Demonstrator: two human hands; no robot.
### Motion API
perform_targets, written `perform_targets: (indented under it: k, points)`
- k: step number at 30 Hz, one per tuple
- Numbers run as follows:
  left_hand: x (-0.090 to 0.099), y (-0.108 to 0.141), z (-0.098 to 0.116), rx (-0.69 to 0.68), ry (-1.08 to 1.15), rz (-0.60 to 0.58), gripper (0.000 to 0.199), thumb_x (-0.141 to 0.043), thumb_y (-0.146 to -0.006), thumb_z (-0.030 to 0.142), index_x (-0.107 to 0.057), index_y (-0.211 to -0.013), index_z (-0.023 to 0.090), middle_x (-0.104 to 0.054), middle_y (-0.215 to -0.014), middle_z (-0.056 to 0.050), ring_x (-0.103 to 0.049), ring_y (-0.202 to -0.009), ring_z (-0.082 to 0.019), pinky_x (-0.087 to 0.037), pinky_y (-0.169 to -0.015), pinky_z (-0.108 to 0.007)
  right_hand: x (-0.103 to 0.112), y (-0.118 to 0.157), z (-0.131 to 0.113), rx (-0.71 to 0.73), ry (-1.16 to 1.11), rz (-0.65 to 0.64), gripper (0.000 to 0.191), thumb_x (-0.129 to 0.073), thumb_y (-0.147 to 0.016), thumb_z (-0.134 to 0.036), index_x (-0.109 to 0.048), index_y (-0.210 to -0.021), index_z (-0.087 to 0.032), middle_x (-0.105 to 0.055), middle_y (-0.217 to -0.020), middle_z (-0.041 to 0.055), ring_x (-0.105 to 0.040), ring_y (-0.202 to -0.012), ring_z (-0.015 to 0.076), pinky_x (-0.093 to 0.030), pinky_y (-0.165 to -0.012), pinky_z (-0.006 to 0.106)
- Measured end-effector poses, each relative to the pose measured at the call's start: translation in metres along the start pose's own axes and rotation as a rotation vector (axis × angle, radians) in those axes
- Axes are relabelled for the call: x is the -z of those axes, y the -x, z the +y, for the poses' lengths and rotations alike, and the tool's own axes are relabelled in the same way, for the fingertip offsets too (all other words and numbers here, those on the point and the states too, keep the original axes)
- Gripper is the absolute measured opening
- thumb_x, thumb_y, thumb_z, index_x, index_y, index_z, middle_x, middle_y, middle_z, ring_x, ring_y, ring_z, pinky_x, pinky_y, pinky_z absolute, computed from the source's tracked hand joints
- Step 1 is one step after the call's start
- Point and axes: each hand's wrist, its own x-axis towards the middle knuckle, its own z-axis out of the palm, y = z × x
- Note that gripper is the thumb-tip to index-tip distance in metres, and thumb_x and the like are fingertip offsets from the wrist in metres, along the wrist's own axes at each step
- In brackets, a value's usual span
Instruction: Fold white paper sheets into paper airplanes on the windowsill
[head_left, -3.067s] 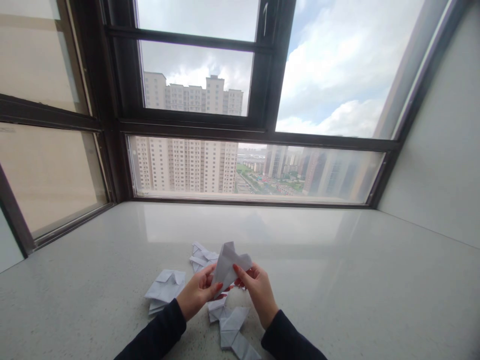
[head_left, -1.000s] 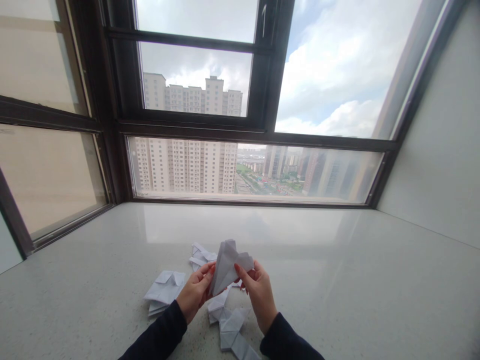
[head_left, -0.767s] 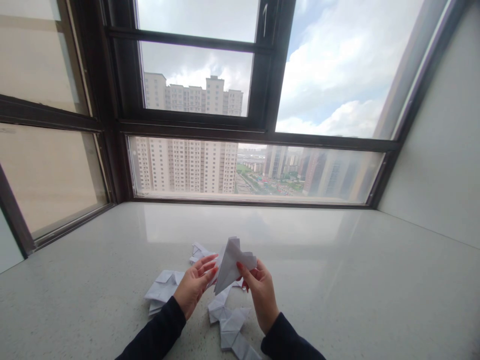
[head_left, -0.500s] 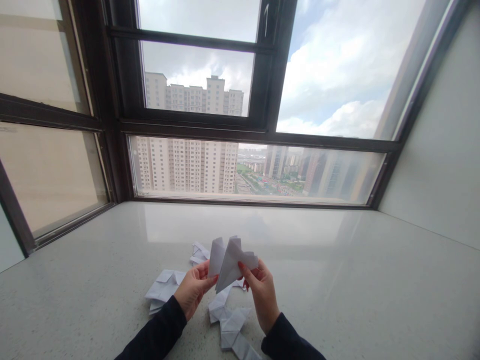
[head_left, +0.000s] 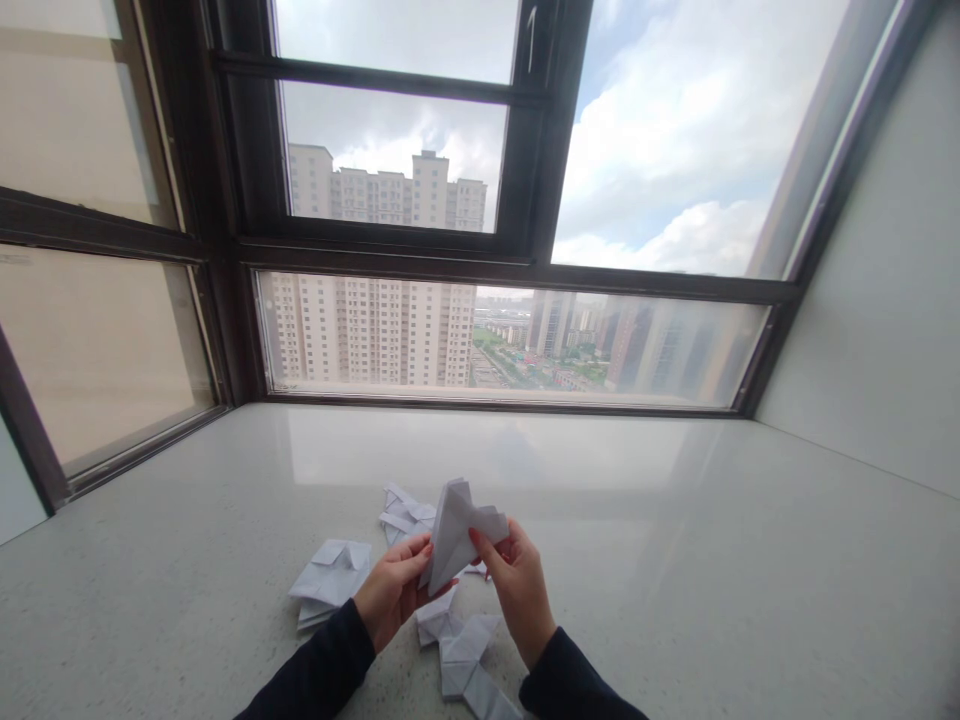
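Folded white paper (head_left: pixel 459 532) with pointed flaps is held up between both hands over the pale counter. My left hand (head_left: pixel 394 588) pinches its lower left edge, with some fingers behind it. On the paper's right side, my right hand (head_left: pixel 516 582) grips with the thumb in front and the other fingers partly hidden. Just left of my left hand lies a small stack of folded papers (head_left: pixel 332 572). Behind the held paper is another folded piece (head_left: pixel 403 508), partly covered. Below the hands, joined folded pieces (head_left: pixel 466 652) run toward the bottom edge.
The speckled pale counter (head_left: pixel 712 560) stretches to a dark window frame (head_left: pixel 510 404) at the back. A white wall (head_left: pixel 870 300) rises on the right. Tall buildings show through the glass.
The two paper parts, apart earlier, now overlap as one bundle. My left hand's fingers have moved under its lower edge, and my right hand has shifted slightly left.
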Motion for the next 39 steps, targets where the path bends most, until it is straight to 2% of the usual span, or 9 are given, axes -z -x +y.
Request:
perform_targets:
  k: [8,19,25,30,36,39]
  points:
    - [0.000,0.001,0.001,0.028,-0.020,-0.072,0.028,-0.059,-0.067,0.019,-0.061,-0.095,0.015,-0.065,-0.094,-0.009,-0.058,-0.088,-0.019,-0.042,-0.079,-0.031,0.003,-0.004,0.010,-0.013,0.020,-0.030,0.028,-0.060,-0.066,-0.040,-0.053,-0.080,-0.016,-0.058,-0.058,-0.0007,-0.053,-0.053,0.0147,-0.042,-0.046,0.024]
    - [-0.001,0.002,0.000,0.026,0.005,-0.120,0.028,-0.057,-0.070,0.025,-0.062,-0.095,0.013,-0.065,-0.094,-0.010,-0.058,-0.090,-0.019,-0.039,-0.084,-0.030,0.005,-0.004,0.012,-0.040,0.077,-0.033,0.027,-0.060,-0.066,-0.039,-0.052,-0.077,-0.016,-0.060,-0.062,0.0009,-0.053,-0.051,0.0141,-0.042,-0.047,0.024]
    - [-0.001,0.001,-0.002,0.013,-0.034,-0.112,0.030,-0.064,-0.066,0.024,-0.062,-0.095,0.015,-0.063,-0.098,-0.009,-0.056,-0.093,-0.019,-0.039,-0.083,-0.028,0.002,-0.002,0.007,-0.037,0.038,-0.022,0.025,-0.062,-0.065,-0.038,-0.051,-0.074,-0.017,-0.059,-0.058,-0.0009,-0.054,-0.050,0.0140,-0.043,-0.047,0.024]
    - [0.001,-0.001,-0.006,-0.022,-0.109,-0.109,0.034,-0.069,-0.061,0.022,-0.063,-0.094,0.016,-0.063,-0.098,-0.007,-0.055,-0.095,-0.020,-0.038,-0.085,-0.028,0.003,-0.002,0.006,-0.046,0.031,-0.027,0.027,-0.062,-0.064,-0.038,-0.053,-0.076,-0.017,-0.063,-0.065,0.0022,-0.056,-0.054,0.0159,-0.045,-0.048,0.025]
    - [-0.003,-0.001,-0.008,-0.056,-0.133,-0.082,0.038,-0.070,-0.058,0.026,-0.062,-0.095,0.018,-0.063,-0.099,-0.007,-0.053,-0.098,-0.023,-0.037,-0.087,-0.031,0.003,-0.002,0.008,-0.027,0.091,0.019,0.029,-0.063,-0.062,-0.041,-0.052,-0.072,-0.017,-0.058,-0.053,-0.0014,-0.052,-0.046,0.0137,-0.041,-0.042,0.023]
    - [-0.005,0.000,-0.007,-0.072,-0.134,-0.083,0.040,-0.070,-0.058,0.028,-0.062,-0.096,0.017,-0.064,-0.096,-0.008,-0.054,-0.096,-0.023,-0.036,-0.088,-0.032,0.003,-0.002,0.008,-0.029,0.059,0.046,0.037,-0.065,-0.061,-0.040,-0.048,-0.084,-0.017,-0.055,-0.049,-0.0043,-0.051,-0.043,0.0122,-0.039,-0.040,0.021]
